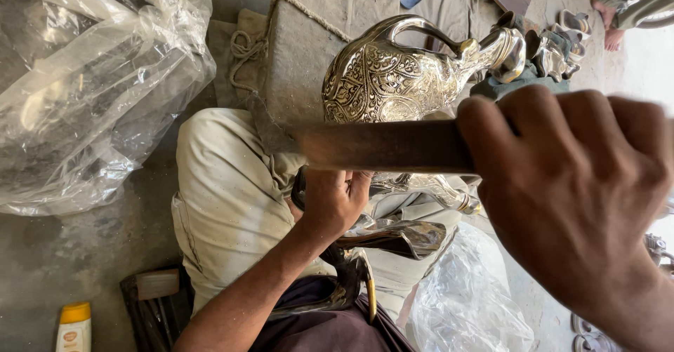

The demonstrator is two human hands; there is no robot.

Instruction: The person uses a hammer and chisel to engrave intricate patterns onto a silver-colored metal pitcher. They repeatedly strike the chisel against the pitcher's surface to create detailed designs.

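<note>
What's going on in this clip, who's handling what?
A person sits on the floor with an engraved silver jug resting on their cloth-covered lap. The right hand, close to the camera, grips a wooden handle raised across the view. The left hand steadies a shiny metal piece below the jug.

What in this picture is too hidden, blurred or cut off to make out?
Head view only:
- Hammer: blurred by motion; its head is indistinct.
- Right hand: blurred, cut off at the right edge; it covers the handle's end.
- Left hand: its fingers are hidden under the hammer; what they grip cannot be told.
- Engraved silver jug: its lower part is behind the hammer.
- Plastic bag: contents unclear through the creased film.
</note>
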